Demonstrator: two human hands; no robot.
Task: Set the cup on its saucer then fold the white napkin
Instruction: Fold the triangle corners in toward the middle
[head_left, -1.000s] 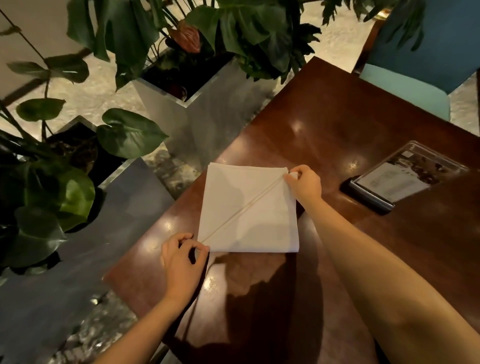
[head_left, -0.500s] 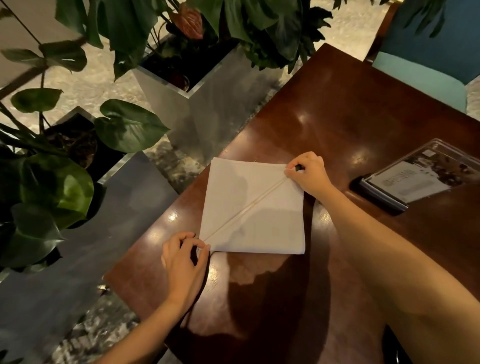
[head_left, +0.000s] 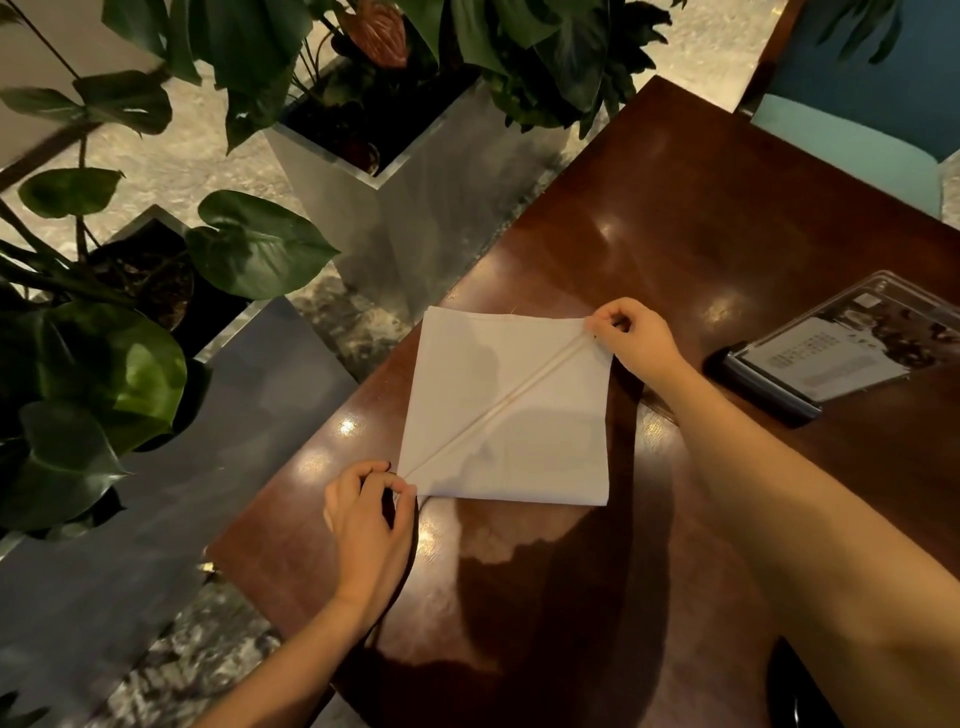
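The white napkin (head_left: 519, 431) lies flat as a square on the dark wooden table (head_left: 701, 218), near its left corner. A raised crease runs diagonally across it from the near left corner to the far right corner. My left hand (head_left: 371, 514) pinches the near left corner between thumb and fingers. My right hand (head_left: 634, 338) pinches the far right corner. No cup or saucer is in view.
A clear acrylic menu stand (head_left: 841, 348) lies on the table to the right. Square grey planters (head_left: 395, 192) with large green leaves stand just past the table's left edge. A teal chair (head_left: 857, 140) sits at the far side.
Both hands keep their pinches on the same two corners. The napkin stays flat; only my view has shifted slightly.
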